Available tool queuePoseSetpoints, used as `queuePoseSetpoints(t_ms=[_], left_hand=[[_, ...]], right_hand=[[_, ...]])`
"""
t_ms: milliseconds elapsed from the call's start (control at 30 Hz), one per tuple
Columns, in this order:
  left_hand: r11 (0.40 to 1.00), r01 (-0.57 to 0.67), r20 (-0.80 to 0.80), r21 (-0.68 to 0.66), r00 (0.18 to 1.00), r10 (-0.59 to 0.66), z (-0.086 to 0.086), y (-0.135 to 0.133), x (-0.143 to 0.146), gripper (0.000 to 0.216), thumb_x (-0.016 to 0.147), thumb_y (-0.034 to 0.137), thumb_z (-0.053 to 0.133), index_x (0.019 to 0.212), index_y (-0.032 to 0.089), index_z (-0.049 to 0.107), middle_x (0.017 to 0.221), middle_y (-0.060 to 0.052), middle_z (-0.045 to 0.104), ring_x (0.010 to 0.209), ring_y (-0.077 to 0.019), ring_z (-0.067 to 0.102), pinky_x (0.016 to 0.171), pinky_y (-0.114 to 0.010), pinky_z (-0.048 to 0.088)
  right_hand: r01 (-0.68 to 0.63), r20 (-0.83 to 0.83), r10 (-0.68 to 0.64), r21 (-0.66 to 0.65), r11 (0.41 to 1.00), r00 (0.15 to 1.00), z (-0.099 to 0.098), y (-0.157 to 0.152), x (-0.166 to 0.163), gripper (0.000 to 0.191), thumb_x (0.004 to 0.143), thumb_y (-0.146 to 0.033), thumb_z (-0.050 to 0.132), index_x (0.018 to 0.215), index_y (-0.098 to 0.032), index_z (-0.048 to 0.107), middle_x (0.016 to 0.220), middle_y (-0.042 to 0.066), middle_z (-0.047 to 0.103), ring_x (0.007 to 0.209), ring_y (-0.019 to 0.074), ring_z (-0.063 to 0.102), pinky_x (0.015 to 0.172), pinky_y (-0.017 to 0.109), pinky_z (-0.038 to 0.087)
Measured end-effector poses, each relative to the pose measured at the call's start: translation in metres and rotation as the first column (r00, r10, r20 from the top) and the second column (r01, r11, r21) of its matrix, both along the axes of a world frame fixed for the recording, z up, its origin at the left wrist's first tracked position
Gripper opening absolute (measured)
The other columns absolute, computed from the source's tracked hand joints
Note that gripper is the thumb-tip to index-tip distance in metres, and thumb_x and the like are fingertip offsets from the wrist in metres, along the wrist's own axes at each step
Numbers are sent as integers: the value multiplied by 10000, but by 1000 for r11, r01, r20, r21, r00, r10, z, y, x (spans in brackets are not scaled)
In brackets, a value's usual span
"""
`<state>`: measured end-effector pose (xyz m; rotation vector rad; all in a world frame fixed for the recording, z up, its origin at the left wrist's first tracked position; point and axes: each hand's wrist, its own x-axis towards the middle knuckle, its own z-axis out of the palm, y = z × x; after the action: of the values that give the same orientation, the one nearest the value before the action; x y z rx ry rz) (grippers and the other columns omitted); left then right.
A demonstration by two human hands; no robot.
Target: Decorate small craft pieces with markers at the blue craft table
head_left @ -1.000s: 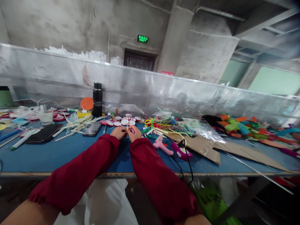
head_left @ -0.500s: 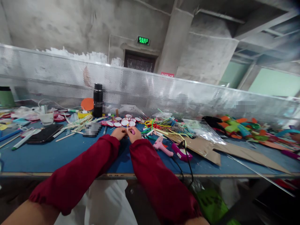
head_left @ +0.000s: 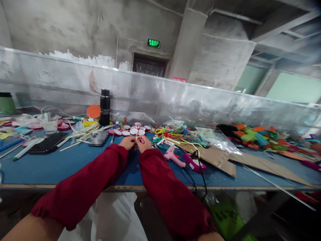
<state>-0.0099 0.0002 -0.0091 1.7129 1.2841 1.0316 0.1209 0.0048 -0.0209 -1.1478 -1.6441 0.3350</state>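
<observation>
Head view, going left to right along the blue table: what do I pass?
Black phone → black flask → left hand → right hand → pink glue gun → cardboard sheet.

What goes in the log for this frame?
left hand: pinching small stick | right hand: pinching same stick | surface: blue table

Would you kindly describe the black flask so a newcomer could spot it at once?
Follow the perforated metal screen behind the blue table. The black flask stands upright before it, beside an orange disc; it is the tallest dark thing there.
</observation>
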Motion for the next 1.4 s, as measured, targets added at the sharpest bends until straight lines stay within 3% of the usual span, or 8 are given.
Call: queuePoseSetpoints(t_ms=[300,400,533,733,867,1400], left_hand=[[997,25,86,-72,996,-18,2,0,0,49,765,178,577,798,154,605,652,-4,653,537,-127,624,549,-235,504],[996,26,135,-81,991,-15,0,2,1,75,786,173,563,853,159,594,668,-3,652,521,-113,609,517,-218,484],[998,-6,137,-64,990,15,1,3,0,72,807,230,561,831,162,564,709,-13,670,518,-103,598,480,-195,458],[998,-14,111,-64,994,21,2,2,-1,175,807,335,573,768,166,550,727,-19,673,520,-108,601,465,-198,461],[997,-29,104,-68,994,36,2,3,-2,216,789,369,603,742,167,542,716,-19,674,518,-107,602,483,-204,477],[999,-30,99,-29,994,33,1,2,0,249,795,370,601,683,164,517,666,-19,658,488,-99,573,469,-200,465]], right_hand=[[3,-28,-3,12,1000,1000,0,2,-1,172,791,-346,516,814,-236,646,803,-12,661,751,142,575,712,235,436],[27,-135,-20,52,998,991,1,6,-1,303,846,-418,429,897,-228,660,872,14,675,831,156,596,769,252,450],[82,-291,-78,3,997,953,3,11,1,431,867,-496,349,963,-229,674,786,17,671,757,161,605,697,256,468],[95,-364,-68,57,994,929,4,14,0,242,762,-378,474,863,-207,613,735,4,652,680,152,598,639,246,473],[81,-329,-47,89,993,943,10,4,-3,152,731,-354,486,744,-209,530,663,-9,610,617,136,568,605,233,462],[88,-244,-52,139,986,968,15,-4,-4,162,753,-349,491,670,-214,519,648,-28,571,622,124,522,624,226,414]])
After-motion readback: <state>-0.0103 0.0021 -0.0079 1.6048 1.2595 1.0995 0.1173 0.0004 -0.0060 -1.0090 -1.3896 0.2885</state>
